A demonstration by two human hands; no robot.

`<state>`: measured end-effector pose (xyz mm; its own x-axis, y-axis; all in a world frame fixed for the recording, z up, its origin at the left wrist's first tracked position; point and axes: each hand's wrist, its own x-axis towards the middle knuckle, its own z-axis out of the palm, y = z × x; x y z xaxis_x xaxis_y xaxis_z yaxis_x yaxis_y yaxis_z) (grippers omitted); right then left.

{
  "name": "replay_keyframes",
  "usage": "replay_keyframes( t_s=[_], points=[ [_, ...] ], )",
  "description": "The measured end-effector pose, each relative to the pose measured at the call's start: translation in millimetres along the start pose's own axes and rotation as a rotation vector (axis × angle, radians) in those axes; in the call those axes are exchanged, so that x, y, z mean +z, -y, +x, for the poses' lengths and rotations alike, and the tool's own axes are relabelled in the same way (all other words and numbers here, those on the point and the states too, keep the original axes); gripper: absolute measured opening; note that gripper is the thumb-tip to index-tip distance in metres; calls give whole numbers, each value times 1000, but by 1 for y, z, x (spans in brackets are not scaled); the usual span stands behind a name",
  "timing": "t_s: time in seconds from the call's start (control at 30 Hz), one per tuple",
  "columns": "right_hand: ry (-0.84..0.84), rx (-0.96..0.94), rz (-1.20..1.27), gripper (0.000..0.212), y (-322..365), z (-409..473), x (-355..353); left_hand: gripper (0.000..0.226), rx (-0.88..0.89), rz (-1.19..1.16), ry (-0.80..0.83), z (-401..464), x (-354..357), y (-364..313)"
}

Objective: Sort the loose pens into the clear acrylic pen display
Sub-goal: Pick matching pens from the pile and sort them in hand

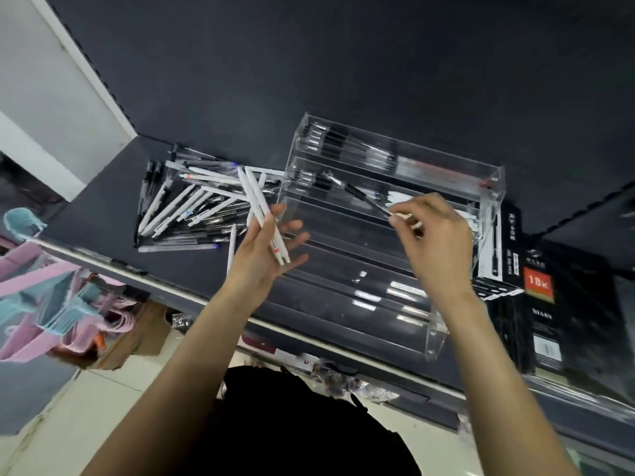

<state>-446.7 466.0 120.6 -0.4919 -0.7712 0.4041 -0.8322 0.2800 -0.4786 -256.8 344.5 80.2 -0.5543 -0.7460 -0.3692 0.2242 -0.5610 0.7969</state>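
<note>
White and black pens point(192, 207) heaped at 9 o'clock | left hand point(266, 250) grips two white pens point(263, 214), axis 11-to-5 | right hand point(431, 231) pinches black pen point(357, 194), pointing 10 o'clock, over display point(429, 324)

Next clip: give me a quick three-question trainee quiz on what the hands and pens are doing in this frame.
1. True or false: the left hand holds white-barrelled pens.
2. Multiple choice: what does the right hand pinch? A) a black-and-clear pen B) a pink hanger C) nothing
3. Fill in: the heap of loose pens on the dark shelf lies to the ____ of the clear acrylic tiered pen display.

Key: 1 true; 2 A, held by its tip end over an upper tier of the display; 3 left.
</note>
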Motion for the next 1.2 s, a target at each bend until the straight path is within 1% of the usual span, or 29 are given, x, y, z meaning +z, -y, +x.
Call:
replay_keyframes(
  t_s=[0.13, 0.27, 0.4, 0.53, 0.6, 0.67, 0.73, 0.77, 0.8, 0.87, 0.93, 0.97, 1.0, 1.03, 1.1, 1.13, 1.2],
  points=[
    [42, -210, -185, 10, -5, 41, 15, 25, -7, -50, 7, -4, 5, 3],
    [49, -314, -325, 6, -7, 64, 38, 27, -22, -125, 26, -1, 3, 3],
    [56, -356, -400, 8, -8, 75, 53, 27, -37, -179, 37, 5, -4, -2],
    [126, -440, -574, 24, 3, 77, 59, 27, -54, -181, 31, 12, -4, -7],
    [158, -469, -617, 29, 8, 79, 58, 27, -57, -167, 39, 14, -3, -8],
    [225, -456, -635, 31, 11, 81, 58, 26, -56, -155, 44, 16, -2, -9],
    [324, -426, -693, 27, 11, 81, 60, 25, -53, -163, 54, 17, -2, -9],
    [343, -411, -690, 26, 9, 82, 62, 24, -51, -174, 56, 17, -2, -9],
    [334, -393, -673, 26, 8, 83, 62, 24, -48, -185, 56, 17, -1, -9],
    [228, -334, -542, 21, 7, 79, 58, 23, -42, -202, 54, 17, 2, -8],
    [156, -254, -223, 11, 17, 62, 51, 22, -33, -198, 57, 17, 9, -4],
    [150, -200, -41, 10, 26, 50, 49, 22, -29, -192, 70, 16, 13, -2],
    [166, -142, 90, 10, 37, 38, 46, 23, -25, -192, 90, 16, 19, 0],
    [194, -83, 156, 13, 46, 26, 44, 24, -19, -199, 110, 15, 24, 3],
    [232, 30, 203, 26, 51, 7, 44, 25, -16, -220, 142, 12, 36, 9],
    [227, 87, 232, 31, 48, 1, 44, 25, -15, -224, 160, 9, 41, 12],
    [214, 192, 312, 34, 39, -7, 39, 24, -19, -214, 200, 5, 52, 19]
  ],
)
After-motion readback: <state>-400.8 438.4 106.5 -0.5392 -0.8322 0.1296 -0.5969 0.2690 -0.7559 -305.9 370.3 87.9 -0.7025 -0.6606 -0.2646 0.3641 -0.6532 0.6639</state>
